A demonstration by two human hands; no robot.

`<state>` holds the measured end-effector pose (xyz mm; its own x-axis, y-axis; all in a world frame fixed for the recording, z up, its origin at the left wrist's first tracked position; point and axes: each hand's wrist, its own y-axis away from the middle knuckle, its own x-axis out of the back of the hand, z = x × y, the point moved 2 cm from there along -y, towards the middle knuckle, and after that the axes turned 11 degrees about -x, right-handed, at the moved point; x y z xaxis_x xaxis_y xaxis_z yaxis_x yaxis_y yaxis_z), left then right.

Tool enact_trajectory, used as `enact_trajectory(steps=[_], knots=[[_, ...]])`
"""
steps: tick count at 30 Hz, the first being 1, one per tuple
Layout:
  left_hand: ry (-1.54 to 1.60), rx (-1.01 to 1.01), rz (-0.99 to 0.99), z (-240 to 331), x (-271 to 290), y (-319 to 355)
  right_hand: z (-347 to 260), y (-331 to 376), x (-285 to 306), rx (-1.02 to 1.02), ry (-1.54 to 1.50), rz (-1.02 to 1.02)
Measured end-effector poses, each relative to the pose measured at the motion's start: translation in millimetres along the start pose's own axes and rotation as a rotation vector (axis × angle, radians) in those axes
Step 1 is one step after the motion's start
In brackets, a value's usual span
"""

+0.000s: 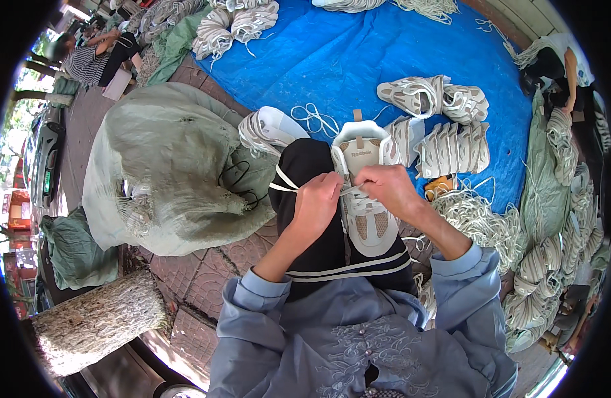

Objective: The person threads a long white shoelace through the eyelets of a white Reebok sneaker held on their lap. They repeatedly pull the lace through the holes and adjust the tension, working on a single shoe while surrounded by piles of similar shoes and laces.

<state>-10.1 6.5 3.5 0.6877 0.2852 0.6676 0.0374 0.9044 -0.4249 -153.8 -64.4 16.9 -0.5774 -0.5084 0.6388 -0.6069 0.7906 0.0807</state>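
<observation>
A beige and white sneaker [374, 229] rests on my dark-trousered lap, its toe toward me and its tongue standing up at the far end. Over its lacing, my left hand [318, 201] is closed in a pinch on a white shoelace [350, 191]. From the other side my right hand [389, 190] pinches the same lace close to the eyelets; its fingertips are partly hidden. White laces [352, 272] lie across my thighs, and another loops near my left knee. Just beyond that knee sits a second white sneaker [273, 127] on a blue tarp [299, 60].
Sneaker parts [455, 151] stand in a row at the right, beside a heap of white laces [481, 222]. To the left bulges a large grey-green sack [172, 166], near a tree trunk [99, 322]. People sit at far left [89, 63] and far right [567, 63].
</observation>
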Motion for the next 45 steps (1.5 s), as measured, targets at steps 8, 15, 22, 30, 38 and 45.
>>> enact_trajectory(steps=[8, 15, 22, 30, 38, 45], knots=[[-0.215, -0.113, 0.02, 9, -4, 12, -7, 2, -1, -0.341, -0.428, -0.297], [-0.432, -0.321, 0.03, 17, -11, 18, -8, 6, 3, -0.423, -0.605, -0.363], [-0.574, -0.254, -0.472, 20, 4, -1, 11, 13, 21, -0.297, -0.557, -0.093], [0.198, 0.507, -0.824, 2, 8, -47, 39, 21, 23, -0.045, -0.305, 0.061], [-0.213, -0.23, -0.45, 12, 12, -36, 44, 23, 20, 0.01, -0.159, 0.166], [-0.257, -0.338, -0.266, 29, -9, -39, 29, 18, 21, 0.278, 0.364, 0.261]])
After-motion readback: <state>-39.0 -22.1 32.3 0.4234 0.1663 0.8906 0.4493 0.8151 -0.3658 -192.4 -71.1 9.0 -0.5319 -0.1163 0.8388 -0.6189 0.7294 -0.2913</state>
